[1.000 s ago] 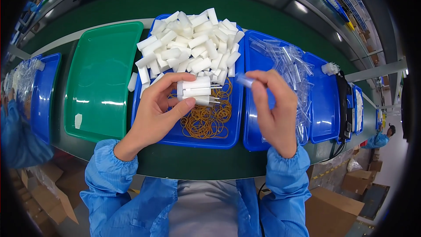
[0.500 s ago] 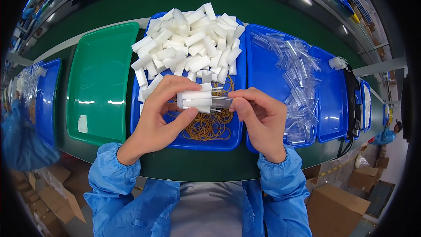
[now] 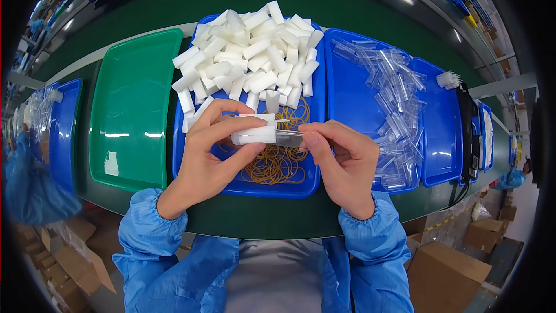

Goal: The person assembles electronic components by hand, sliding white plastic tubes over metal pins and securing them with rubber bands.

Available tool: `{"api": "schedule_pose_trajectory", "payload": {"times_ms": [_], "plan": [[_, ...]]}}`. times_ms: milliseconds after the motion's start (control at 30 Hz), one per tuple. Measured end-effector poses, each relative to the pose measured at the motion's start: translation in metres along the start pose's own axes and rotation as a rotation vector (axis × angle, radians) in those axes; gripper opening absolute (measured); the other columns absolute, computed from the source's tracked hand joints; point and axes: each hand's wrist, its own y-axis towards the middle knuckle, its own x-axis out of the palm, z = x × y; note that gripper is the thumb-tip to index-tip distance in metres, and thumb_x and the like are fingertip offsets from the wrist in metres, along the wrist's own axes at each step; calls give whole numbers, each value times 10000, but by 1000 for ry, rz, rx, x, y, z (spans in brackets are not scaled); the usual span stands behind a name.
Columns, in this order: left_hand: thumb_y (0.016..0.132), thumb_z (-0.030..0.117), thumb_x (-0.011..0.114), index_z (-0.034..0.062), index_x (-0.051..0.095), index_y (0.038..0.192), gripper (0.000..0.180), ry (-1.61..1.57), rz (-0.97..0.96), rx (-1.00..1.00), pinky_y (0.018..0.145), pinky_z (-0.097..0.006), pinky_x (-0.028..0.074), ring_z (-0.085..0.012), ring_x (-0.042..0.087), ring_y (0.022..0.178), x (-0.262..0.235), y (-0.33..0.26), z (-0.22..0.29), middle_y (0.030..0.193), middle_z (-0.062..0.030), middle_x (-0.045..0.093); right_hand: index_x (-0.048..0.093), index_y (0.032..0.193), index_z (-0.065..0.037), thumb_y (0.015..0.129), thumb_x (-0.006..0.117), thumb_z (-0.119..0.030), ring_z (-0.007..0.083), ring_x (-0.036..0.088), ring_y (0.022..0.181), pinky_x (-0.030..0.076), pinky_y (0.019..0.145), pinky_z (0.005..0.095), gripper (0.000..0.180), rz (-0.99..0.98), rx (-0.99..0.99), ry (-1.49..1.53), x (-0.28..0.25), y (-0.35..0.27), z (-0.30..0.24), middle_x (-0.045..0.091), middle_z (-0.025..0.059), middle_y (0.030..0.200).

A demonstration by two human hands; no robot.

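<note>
My left hand (image 3: 217,145) is closed around a bundle of white foam blocks (image 3: 258,134), fingers over its far side and thumb at its near edge. Out of the bundle's right end sticks a clear flat plastic piece (image 3: 289,138), with a thin white rod (image 3: 282,120) a little beyond it. The thumb and forefinger of my right hand (image 3: 339,159) pinch the right end of the clear piece. Below the bundle, tan rubber bands (image 3: 275,168) lie in a blue tray (image 3: 243,190), which a heap of loose white foam blocks (image 3: 249,52) fills at its far end.
To the right stands a blue tray (image 3: 350,81) with a pile of clear plastic pieces (image 3: 397,101). A further blue tray (image 3: 437,139) has a white bristly bundle (image 3: 447,80) at its far corner. A green tray (image 3: 136,104) lies left, holding one white piece (image 3: 111,163).
The bundle has turned in my left hand. Several thin rods showed at its right end before; now the flat clear piece faces up, with one rod showing. My right hand keeps its pinch there.
</note>
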Motion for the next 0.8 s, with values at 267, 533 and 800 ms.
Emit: {"api": "schedule_pose_trajectory", "payload": {"times_ms": [267,533,800], "plan": [[818,28,777,77,747,1105,293,-51,6,-9,686,-241,532,-141,629,942,2,-2,0,1171,-77,581,735,1001,33,892,716,-26,107,625,673,472,595,237,125,62,-53,-9,4,-1,8,712,103,791],[818,24,781,68,752,1105,292,-28,-28,0,686,-246,533,-142,634,929,0,-2,-1,1175,-78,577,742,1030,29,943,687,-77,74,631,695,489,616,211,147,60,114,116,5,-3,6,725,64,812],[813,-11,766,50,750,1094,288,30,-64,9,689,-254,539,-151,645,902,-1,0,3,1172,-89,581,728,1043,32,948,677,-84,67,575,618,466,544,220,158,-17,105,47,4,-2,11,724,83,822]]}}
